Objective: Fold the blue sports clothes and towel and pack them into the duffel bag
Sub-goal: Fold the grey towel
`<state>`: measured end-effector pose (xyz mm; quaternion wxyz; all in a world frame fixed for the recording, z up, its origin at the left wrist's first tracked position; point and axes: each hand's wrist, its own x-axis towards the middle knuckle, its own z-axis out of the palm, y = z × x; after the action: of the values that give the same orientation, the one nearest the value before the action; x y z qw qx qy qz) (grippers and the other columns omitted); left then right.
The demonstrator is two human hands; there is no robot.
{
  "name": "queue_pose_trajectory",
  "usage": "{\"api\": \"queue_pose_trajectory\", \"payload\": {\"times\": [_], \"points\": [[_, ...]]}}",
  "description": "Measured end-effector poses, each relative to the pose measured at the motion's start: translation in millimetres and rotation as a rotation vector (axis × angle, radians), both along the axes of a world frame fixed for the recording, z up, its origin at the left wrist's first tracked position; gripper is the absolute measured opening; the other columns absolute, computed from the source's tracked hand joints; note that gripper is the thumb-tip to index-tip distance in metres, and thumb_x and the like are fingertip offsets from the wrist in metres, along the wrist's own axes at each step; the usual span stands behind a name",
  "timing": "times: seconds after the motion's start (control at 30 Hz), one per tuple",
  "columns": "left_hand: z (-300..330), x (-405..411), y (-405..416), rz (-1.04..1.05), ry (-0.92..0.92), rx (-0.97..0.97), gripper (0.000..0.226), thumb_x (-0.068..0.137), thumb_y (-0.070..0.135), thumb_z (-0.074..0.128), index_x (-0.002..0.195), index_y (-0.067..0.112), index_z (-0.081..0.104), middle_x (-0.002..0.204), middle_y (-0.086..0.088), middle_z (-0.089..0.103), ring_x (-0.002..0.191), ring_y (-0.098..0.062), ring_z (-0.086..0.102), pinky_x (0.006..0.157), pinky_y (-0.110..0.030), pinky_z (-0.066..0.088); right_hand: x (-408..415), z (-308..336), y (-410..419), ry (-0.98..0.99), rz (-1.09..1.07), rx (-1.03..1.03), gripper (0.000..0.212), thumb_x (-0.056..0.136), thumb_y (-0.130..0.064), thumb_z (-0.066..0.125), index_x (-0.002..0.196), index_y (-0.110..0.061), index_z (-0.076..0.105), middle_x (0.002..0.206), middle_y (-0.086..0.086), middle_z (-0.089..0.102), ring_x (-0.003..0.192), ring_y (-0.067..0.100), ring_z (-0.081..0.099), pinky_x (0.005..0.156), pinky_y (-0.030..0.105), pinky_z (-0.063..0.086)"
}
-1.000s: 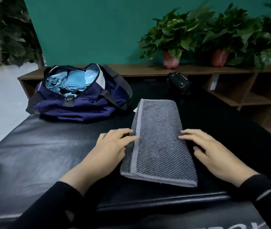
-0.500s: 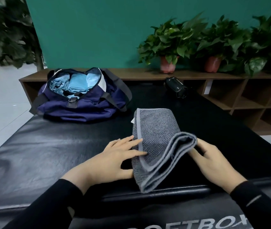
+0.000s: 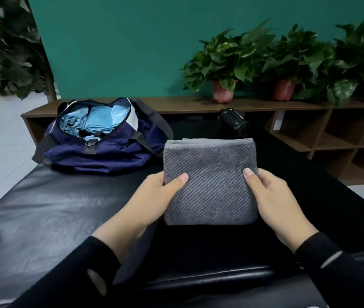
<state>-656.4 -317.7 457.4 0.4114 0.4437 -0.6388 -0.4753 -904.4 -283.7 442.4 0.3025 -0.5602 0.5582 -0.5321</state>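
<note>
A grey ribbed towel (image 3: 210, 181), folded into a thick square, is held above the black padded bench (image 3: 43, 214). My left hand (image 3: 156, 196) grips its left edge with the thumb on top. On the opposite edge my right hand (image 3: 274, 196) grips the same way, fingers hidden underneath. The navy duffel bag (image 3: 101, 147) lies open at the back left of the bench, a little left of the towel. Folded light blue clothes (image 3: 92, 124) fill its opening.
A black camcorder (image 3: 234, 124) sits at the bench's far end, just behind the towel. A brown wooden cubby shelf (image 3: 336, 138) runs along the green wall and carries potted plants (image 3: 223, 63). Pale floor lies to the left of the bench.
The towel went from a long strip lying flat to a compact square, its near half folded over. Both hands moved from pressing on it to gripping its two sides and lifting it.
</note>
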Motion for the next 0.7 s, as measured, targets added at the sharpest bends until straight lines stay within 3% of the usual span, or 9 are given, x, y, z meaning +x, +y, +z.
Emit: {"api": "queue_pose_trajectory", "payload": {"times": [0.1, 0.23, 0.3, 0.37, 0.43, 0.5, 0.6, 0.63, 0.7], "points": [[-2.2, -6.9, -28.3, 0.008, -0.079, 0.2, 0.03, 0.102, 0.041, 0.055, 0.109, 0.019, 0.074, 0.108, 0.002, 0.077, 0.107, -0.022, 0.071, 0.1, -0.045, 0.052, -2.0, -3.1, -27.1, 0.092, -0.049, 0.156, 0.047, 0.101, -0.051, 0.049, 0.091, -0.012, 0.072, 0.092, 0.0, 0.076, 0.09, 0.02, 0.072, 0.085, 0.046, 0.055], [-9.6, -17.1, -61.5, 0.039, -0.18, 0.371, 0.033, 0.104, 0.04, 0.051, 0.109, 0.013, 0.069, 0.098, -0.005, 0.076, 0.084, -0.023, 0.073, 0.067, -0.035, 0.061, -5.7, -11.7, -56.3, 0.248, -0.067, 0.258, 0.057, 0.103, -0.05, 0.045, 0.088, 0.002, 0.065, 0.091, 0.014, 0.073, 0.085, 0.03, 0.069, 0.07, 0.039, 0.05], [-10.2, -19.1, -71.4, 0.031, -0.202, 0.407, 0.033, 0.104, 0.041, 0.052, 0.106, 0.011, 0.068, 0.08, -0.002, 0.073, 0.063, -0.015, 0.067, 0.054, -0.028, 0.055, -8.0, -11.5, -67.3, 0.33, -0.08, 0.298, 0.055, 0.104, -0.049, 0.044, 0.079, -0.001, 0.057, 0.088, 0.018, 0.069, 0.075, 0.027, 0.063, 0.064, 0.035, 0.042], [-11.9, -19.6, -77.2, 0.068, -0.28, 0.37, 0.032, 0.101, 0.042, 0.058, 0.092, 0.012, 0.065, 0.061, 0.003, 0.064, 0.044, -0.01, 0.056, 0.044, -0.021, 0.045, -10.5, -10.3, -75.9, 0.424, -0.084, 0.353, 0.05, 0.103, -0.049, 0.047, 0.072, -0.009, 0.05, 0.072, 0.012, 0.059, 0.063, 0.019, 0.052, 0.058, 0.032, 0.036], [-18.1, -17.2, -83.5, 0.167, -0.48, 0.151, 0.032, 0.092, 0.045, 0.068, 0.082, 0.016, 0.057, 0.059, 0.004, 0.059, 0.041, -0.011, 0.052, 0.042, -0.022, 0.04, -11.9, -11.7, -78.9, 0.538, -0.107, 0.386, 0.051, 0.1, -0.051, 0.052, 0.068, -0.013, 0.045, 0.064, 0.0, 0.052, 0.057, 0.015, 0.048, 0.054, 0.03, 0.034], [-27.6, -13.6, -87.8, 0.289, -0.656, -0.226, 0.031, 0.084, 0.045, 0.076, 0.096, 0.029, 0.052, 0.082, 0.009, 0.061, 0.068, -0.011, 0.06, 0.061, -0.03, 0.048, -12.3, -14.9, -77.0, 0.648, -0.199, 0.335, 0.043, 0.094, -0.058, 0.057, 0.08, -0.019, 0.049, 0.071, -0.006, 0.057, 0.063, 0.013, 0.055, 0.056, 0.032, 0.039], [-44.5, -10.2, -93.2, 0.087, -0.758, -0.685, 0.04, 0.09, 0.028, 0.068, 0.124, 0.044, 0.054, 0.137, 0.015, 0.05, 0.125, -0.012, 0.047, 0.104, -0.042, 0.04, -14.1, -22.7, -70.5, 0.662, -0.283, 0.061, 0.038, 0.088, -0.051, 0.069, 0.115, -0.035, 0.048, 0.106, -0.015, 0.052, 0.094, 0.006, 0.055, 0.078, 0.033, 0.049], [-48.5, -8.4, -95.6, 0.019, -0.753, -0.745, 0.034, 0.094, 0.03, 0.06, 0.125, 0.045, 0.06, 0.144, 0.018, 0.048, 0.134, -0.01, 0.042, 0.11, -0.046, 0.035, -16.5, -24.8, -70.1, 0.676, -0.225, -0.057, 0.037, 0.089, -0.041, 0.071, 0.12, -0.036, 0.051, 0.116, -0.019, 0.047, 0.108, 0.004, 0.049, 0.093, 0.032, 0.046], [-51.9, -2.7, -97.6, -0.052, -0.72, -0.646, 0.033, 0.101, 0.039, 0.042, 0.125, 0.049, 0.063, 0.145, 0.03, 0.046, 0.142, 0.002, 0.031, 0.12, -0.045, 0.021, -23.4, -29.4, -70.0, 0.688, 0.001, -0.178, 0.022, 0.093, -0.024, 0.067, 0.112, -0.037, 0.065, 0.13, -0.028, 0.048, 0.13, -0.003, 0.039, 0.113, 0.031, 0.032]]}}
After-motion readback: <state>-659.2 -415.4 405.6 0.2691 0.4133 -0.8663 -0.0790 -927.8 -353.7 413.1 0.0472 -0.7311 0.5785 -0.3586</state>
